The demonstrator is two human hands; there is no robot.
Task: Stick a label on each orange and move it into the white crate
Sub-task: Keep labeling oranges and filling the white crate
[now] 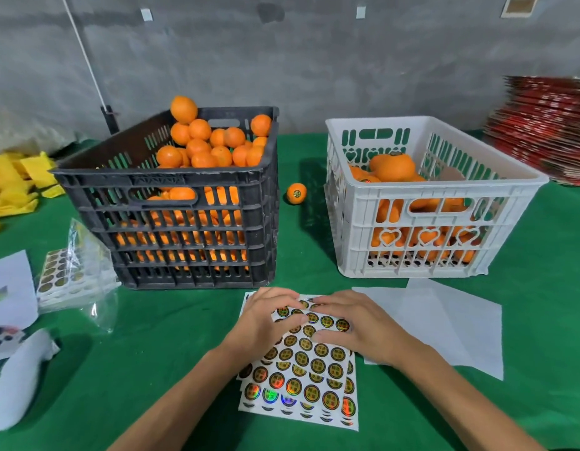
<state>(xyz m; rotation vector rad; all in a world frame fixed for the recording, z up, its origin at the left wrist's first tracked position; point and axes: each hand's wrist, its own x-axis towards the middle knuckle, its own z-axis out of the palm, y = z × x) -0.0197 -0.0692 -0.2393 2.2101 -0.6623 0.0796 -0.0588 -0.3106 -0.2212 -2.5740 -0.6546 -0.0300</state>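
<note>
A sheet of round gold labels lies on the green table in front of me, with more sheets under it. My left hand and my right hand both rest on its upper part, fingers bent and fingertips meeting near the top row of labels. Neither hand plainly pinches anything. The black crate at the left is heaped with oranges. The white crate at the right holds several oranges. One labelled orange sits on the table between the crates.
White backing sheets lie right of my hands. A clear bag with label sheets and white papers are at the left. Yellow wrappers are piled at the far left, and red flat boxes are stacked at the far right.
</note>
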